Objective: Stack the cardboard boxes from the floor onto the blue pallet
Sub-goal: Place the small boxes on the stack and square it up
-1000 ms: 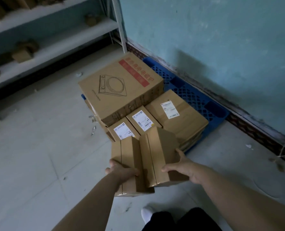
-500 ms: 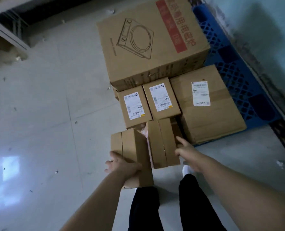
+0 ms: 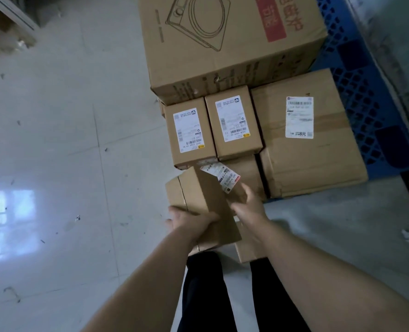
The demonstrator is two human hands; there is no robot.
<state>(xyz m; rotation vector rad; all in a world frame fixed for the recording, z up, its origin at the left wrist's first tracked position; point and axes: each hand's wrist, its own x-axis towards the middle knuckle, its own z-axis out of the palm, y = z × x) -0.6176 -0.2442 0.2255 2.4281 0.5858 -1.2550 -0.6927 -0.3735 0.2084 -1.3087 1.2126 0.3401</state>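
The left grip (image 3: 191, 220) is wrapped round the near end of a tilted box (image 3: 198, 197), thumb on top and fingers under. The right grip (image 3: 247, 207) curls over the side of a second box (image 3: 245, 252), most of which is hidden behind the first. Both cartons hang at the near edge of the stack, just short of the small labelled boxes (image 3: 189, 135) and left of the flat box (image 3: 306, 159). Whether they are over the blue pallet (image 3: 375, 121) or over the floor (image 3: 55, 152) cannot be told. Each carton is held one-handed at one end, so its far end could sag and slide out, likely dropping by the person's legs. The tilted box crosses over the second one, and a peeling label (image 3: 220, 177) sits between them. Lowering them together could jam the corners or tear that label. The free space at the near edge looks tight. A box set partly off the edge could tip to the floor, and a hard push could shove the small labelled boxes against the large printed box (image 3: 222, 56).
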